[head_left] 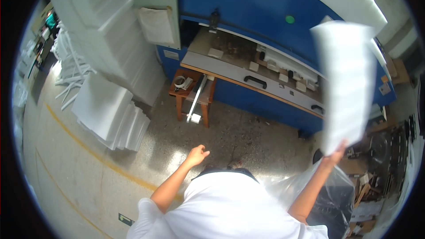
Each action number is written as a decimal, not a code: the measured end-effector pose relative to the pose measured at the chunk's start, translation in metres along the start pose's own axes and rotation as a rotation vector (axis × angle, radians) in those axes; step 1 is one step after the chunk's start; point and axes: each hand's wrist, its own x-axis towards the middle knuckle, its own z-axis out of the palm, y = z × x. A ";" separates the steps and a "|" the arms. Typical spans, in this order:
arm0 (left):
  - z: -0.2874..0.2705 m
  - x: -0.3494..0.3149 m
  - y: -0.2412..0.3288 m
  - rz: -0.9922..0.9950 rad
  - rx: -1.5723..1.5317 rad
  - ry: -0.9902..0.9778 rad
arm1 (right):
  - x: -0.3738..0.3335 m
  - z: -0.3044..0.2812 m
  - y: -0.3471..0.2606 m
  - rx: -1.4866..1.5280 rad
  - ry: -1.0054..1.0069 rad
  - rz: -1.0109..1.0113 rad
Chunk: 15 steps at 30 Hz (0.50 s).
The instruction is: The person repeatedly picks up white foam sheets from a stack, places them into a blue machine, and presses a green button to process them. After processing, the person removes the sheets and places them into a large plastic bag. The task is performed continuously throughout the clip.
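Observation:
My right hand grips the lower end of a long white foam sheet. The sheet is held up at the right, upright, slightly bent at its top and blurred by motion. It covers part of the blue machine behind it. My left hand hangs over the floor in front of my body, its fingers loosely bent and apart, with nothing in it. Beyond the left hand stands a small wooden stool, which bears a roll of tape and a long metal bar.
Tall stacks of white foam blocks stand at the left, with a lower pile of foam sheets before them. The machine's long front panel has black handles. Clear plastic film and scattered scraps lie at the right.

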 end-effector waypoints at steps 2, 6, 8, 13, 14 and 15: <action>0.000 -0.003 -0.007 0.008 0.066 -0.024 | 0.004 0.046 -0.038 0.220 -0.063 -0.217; -0.002 -0.003 0.010 0.059 0.050 0.037 | -0.044 0.118 0.126 -0.052 -0.175 0.071; 0.001 -0.007 0.016 0.087 0.038 0.067 | -0.089 0.090 0.252 -0.535 -0.163 0.127; 0.008 -0.046 -0.030 -0.012 -0.095 0.207 | -0.104 0.125 0.194 -0.332 -0.367 0.328; 0.012 -0.056 -0.046 -0.071 -0.054 0.184 | -0.095 0.148 0.148 -0.274 -0.386 0.312; 0.016 -0.063 -0.058 -0.125 -0.018 0.168 | -0.077 0.163 0.111 -0.098 -0.472 0.212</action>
